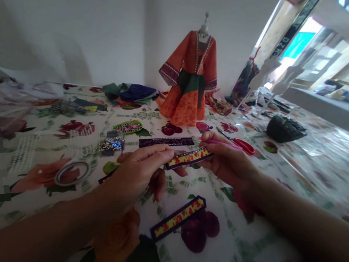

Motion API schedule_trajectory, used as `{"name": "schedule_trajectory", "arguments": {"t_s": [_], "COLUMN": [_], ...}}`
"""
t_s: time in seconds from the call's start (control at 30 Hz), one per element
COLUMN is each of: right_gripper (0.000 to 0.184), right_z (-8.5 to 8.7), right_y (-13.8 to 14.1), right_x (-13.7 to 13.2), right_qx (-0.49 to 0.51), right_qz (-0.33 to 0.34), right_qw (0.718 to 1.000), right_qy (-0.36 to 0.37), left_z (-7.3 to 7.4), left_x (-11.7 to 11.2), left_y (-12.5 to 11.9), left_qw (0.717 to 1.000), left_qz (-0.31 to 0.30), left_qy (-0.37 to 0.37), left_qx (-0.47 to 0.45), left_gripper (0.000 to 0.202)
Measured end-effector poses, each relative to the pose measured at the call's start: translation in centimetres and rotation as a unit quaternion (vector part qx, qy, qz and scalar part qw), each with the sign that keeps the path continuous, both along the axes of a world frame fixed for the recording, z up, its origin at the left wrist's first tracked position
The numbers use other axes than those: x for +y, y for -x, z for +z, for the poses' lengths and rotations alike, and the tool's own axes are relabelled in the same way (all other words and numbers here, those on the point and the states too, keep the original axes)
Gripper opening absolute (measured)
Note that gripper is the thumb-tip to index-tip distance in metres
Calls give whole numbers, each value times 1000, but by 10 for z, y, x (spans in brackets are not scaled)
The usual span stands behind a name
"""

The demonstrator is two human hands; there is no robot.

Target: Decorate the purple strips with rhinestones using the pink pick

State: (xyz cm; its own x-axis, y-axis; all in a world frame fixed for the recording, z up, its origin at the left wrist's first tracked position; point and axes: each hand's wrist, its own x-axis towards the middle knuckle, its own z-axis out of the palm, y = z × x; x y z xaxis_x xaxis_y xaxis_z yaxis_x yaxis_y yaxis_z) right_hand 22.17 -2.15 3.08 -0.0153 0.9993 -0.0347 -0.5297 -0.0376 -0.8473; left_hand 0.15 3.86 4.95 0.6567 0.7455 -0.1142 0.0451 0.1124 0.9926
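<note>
My left hand (144,170) and my right hand (226,158) hold between them a narrow yellow and red patterned strip with a dark purple border (189,157), a little above the table. The left fingers pinch its left end. My right hand grips the right end and also holds a thin pink stick (222,142) that points right. A second strip of the same kind (178,217) lies flat on the floral tablecloth (264,205) just below my hands. A longer dark purple strip (165,141) lies behind them.
A small mannequin in an orange dress (191,85) stands at the back. Red scissors (244,145) lie right of my hands, a dark lump (283,128) farther right. A tape roll (71,171), sequin patches (112,144), a bead tray (128,127) and folded fabrics (131,93) are at left and back.
</note>
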Motion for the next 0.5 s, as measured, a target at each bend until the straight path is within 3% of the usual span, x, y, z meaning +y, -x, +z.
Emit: {"name": "schedule_trajectory", "arguments": {"t_s": [0.2, 0.5], "right_gripper": [21, 24], "right_z": [-1, -2], "right_y": [-2, 2], "right_x": [2, 1], "right_qx": [8, 4], "right_qz": [0, -5], "right_qw": [1000, 999], "right_qy": [9, 33], "left_z": [7, 7], "left_x": [-1, -2], "left_y": [3, 3], "left_qw": [998, 1000], "left_qz": [3, -19], "left_qy": [55, 19], "left_qx": [-24, 13], "left_gripper": [24, 32]}}
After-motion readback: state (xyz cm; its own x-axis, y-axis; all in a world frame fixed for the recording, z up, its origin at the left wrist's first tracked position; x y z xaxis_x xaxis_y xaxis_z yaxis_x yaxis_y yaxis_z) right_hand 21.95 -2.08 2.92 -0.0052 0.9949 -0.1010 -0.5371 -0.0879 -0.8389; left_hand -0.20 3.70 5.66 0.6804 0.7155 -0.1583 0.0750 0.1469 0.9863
